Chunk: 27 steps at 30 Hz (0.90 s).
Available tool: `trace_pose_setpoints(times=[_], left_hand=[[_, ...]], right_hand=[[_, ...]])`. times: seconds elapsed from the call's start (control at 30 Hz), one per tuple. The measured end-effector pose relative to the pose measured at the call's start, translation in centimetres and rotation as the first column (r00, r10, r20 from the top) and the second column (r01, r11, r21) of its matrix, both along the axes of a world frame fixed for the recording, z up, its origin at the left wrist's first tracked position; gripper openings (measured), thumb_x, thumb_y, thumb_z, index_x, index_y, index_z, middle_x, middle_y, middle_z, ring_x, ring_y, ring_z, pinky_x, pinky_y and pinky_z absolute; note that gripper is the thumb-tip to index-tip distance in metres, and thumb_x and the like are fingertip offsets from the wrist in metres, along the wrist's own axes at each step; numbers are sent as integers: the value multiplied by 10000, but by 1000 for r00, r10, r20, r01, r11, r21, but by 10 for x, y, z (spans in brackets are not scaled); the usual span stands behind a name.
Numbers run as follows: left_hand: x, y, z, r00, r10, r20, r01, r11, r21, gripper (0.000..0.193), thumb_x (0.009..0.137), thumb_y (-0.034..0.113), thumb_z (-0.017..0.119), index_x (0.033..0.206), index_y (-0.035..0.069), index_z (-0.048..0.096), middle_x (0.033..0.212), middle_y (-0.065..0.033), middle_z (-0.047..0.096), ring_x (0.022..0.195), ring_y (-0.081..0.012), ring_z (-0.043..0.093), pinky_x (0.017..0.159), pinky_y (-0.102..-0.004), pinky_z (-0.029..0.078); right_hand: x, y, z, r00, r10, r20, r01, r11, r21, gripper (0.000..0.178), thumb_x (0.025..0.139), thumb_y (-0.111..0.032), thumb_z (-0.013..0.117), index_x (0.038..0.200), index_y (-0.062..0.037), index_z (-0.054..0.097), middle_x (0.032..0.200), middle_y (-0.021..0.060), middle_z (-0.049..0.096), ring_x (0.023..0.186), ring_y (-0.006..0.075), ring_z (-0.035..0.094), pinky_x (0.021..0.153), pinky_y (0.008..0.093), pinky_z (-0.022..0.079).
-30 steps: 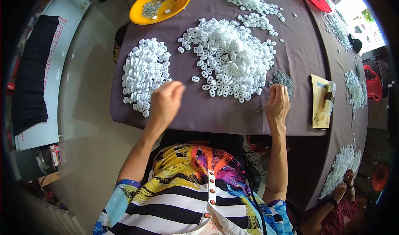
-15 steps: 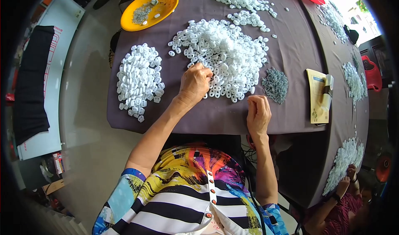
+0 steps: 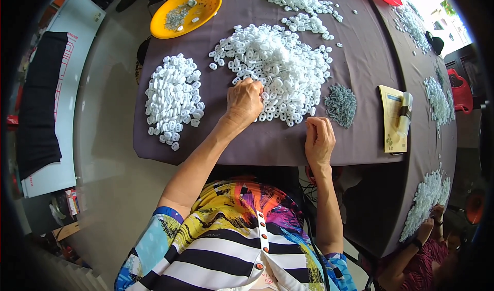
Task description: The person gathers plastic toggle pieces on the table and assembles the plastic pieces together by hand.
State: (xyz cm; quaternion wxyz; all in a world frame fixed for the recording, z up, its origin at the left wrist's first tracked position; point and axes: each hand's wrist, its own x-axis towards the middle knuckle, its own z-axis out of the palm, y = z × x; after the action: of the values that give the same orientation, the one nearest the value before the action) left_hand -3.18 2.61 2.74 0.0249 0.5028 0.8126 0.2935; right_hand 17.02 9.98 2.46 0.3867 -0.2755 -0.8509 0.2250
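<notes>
Tablecloth [image 3: 368, 54], dark grey-brown and creased, spreads across the upper centre and right of my remote view. At centre lies the main pile of white two-holed oval pieces [image 3: 283, 59]; a smaller heap of white pieces [image 3: 172, 98] sits left of it. The left hand [image 3: 245, 99], fingers bunched, touches the main pile's lower-left edge; I cannot tell whether it grips a piece. The right hand [image 3: 319, 137], fingers curled, is near the table's front edge; its fingertips are hidden from me, so any hold is unclear. Just beside it is a mound of slender grey pieces [image 3: 340, 106]. Upper left: yellow plate [image 3: 207, 5]. Far left: grey floor [image 3: 113, 137] and black cloth [image 3: 43, 101] over a long white panel [image 3: 67, 106]. Right edge: red plastic chair [image 3: 459, 91]; below it, a co-worker's hands [image 3: 431, 224] at another white heap [image 3: 423, 203].
</notes>
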Motion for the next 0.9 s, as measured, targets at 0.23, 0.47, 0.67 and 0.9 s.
trace_pose_setpoints(times=[0.23,0.47,0.67,0.9], left_hand=[[-4,-3,1,1000,5,-20,-2,986,165,66,673,-8,588,704,29,544,710,-108,553,685,-305,560,627,-401,453],[8,-43,17,712,-56,700,-197,941,275,208,746,20,670,949,-10,633,730,-44,640,601,-97,600,505,-229,480],[45,-71,23,-44,-201,979,-340,924,174,111,782,0,640,891,-21,643,766,-91,645,644,-154,637,579,-278,568],[55,-76,23,-57,-264,963,-307,922,235,104,829,18,592,930,6,610,828,-89,641,724,-165,641,632,-303,571]], right_hand=[[0,-1,-2,1000,-21,-11,20,1000,-10,76,779,17,562,833,-29,535,777,104,548,714,271,542,623,349,441],[-1,-6,1,999,-37,-19,38,998,53,79,775,27,556,831,-25,533,785,112,547,707,280,541,627,344,445],[-25,-52,21,940,123,-317,-282,804,-524,88,854,38,510,901,20,583,819,52,536,636,89,532,551,216,451],[-36,-65,24,922,122,-368,-348,680,-645,112,832,66,543,912,0,585,823,5,562,719,49,528,644,183,434]])
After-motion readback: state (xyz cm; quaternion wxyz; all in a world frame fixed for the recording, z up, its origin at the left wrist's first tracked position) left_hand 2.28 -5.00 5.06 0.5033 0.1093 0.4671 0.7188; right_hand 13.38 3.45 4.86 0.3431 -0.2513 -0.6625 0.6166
